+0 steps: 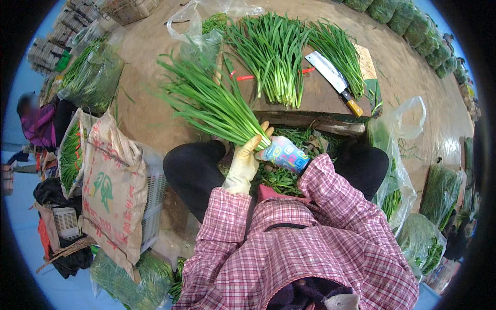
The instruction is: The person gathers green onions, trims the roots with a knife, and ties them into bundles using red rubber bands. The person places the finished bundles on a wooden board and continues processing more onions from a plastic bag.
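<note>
A loose bunch of long green leafy stalks, likely garlic chives [217, 104], is held by its pale stem ends before me. My left hand [248, 153], in a cream rubber glove, is closed around these ends. My right hand [282, 153], in a colourful patterned covering, touches the same ends from the right; its fingers are largely hidden. Beyond them, a larger pile of chives [281, 66] lies on a wooden block [314, 97], over a red tie [245, 78]. A cleaver [329, 73] with a wooden handle rests to its right, beside a smaller pile of chives [341, 58].
Leaf trimmings [279, 180] lie between my knees. A printed sack [116, 186] covers stacked plastic crates [153, 193] at left. A clear plastic bag [397, 170] of greens stands at right, a bagged bundle [93, 77] at upper left. Another person [38, 120] sits at far left.
</note>
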{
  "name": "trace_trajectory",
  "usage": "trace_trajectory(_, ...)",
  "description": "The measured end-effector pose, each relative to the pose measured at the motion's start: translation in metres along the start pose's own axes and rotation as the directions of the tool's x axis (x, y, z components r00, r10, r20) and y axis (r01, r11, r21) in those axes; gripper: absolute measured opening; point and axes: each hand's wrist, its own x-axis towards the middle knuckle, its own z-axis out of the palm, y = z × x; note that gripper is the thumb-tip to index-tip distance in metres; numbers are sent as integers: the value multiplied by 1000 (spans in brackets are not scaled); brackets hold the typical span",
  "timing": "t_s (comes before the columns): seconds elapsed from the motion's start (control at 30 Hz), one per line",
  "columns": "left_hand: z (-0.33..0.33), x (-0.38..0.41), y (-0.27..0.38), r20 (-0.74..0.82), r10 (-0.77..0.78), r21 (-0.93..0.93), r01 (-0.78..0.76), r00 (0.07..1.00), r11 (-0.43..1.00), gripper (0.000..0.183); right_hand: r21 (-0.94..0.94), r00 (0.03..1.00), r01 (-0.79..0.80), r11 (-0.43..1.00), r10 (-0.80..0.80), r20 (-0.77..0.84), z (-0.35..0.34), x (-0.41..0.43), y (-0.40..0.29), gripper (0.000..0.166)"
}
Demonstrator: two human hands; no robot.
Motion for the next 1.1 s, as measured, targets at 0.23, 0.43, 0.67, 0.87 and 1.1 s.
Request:
trace_trajectory(0.23,-8,1,-22,-116,17,0,-17,993,1000,65,-556,895,165,815,-361,-263,15,-2,21,44)
trace_trajectory(0.43,-4,-11,-8,-175,52,32,-47,983,998,57,-592,993,109,798,-120,22,-2,-42,-22,65)
trace_trajectory(0.67,4,-54,27,-42,-62,34,63,997,997,57,312,962,212,926,-143,-232,-35,15,-21,62)
trace_trajectory(0.87,18,-83,44,-55,-168,190,176,984,966,61,591,960,279,757,-220,-172,-16,44,-15,30)
trace_trajectory(1.1,18,-96,59,-169,-219,345,266,961,900,70,248,828,217,944,-43,-560,-35,31,37,20)
